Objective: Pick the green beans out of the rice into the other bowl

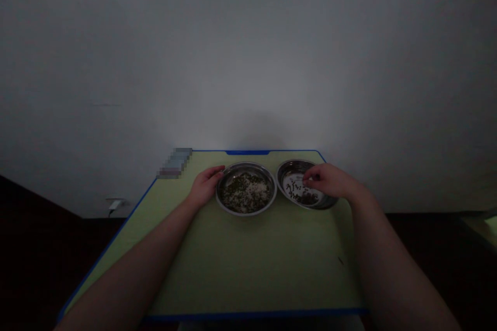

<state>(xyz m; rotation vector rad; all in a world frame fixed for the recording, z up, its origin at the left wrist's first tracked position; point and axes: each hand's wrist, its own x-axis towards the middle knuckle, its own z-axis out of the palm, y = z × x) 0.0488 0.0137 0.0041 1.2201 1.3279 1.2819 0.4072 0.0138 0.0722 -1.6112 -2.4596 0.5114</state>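
Note:
Two round metal bowls stand side by side. The left bowl (246, 213) holds a mix of small green and dark beans with whitish grains (254, 187). My left hand (204, 184) grips this bowl at its left rim, thumb and fingers against the edge. In the right bowl (286, 197) lie scattered dark beans (306, 198), thickest near its front side. My right hand (328, 180) reaches over that bowl's right rim with thumb and fingertips pinched together above the bottom. Whatever is between those fingertips is too small to make out.
The bowls rest on a yellow-green table (248, 264) with a blue edge. At its far left corner is a blurred-out flat object (174, 163). A small dark mark (340, 260) shows near the right side. Behind rises a grey wall (256, 62) with a plugged socket (115, 204).

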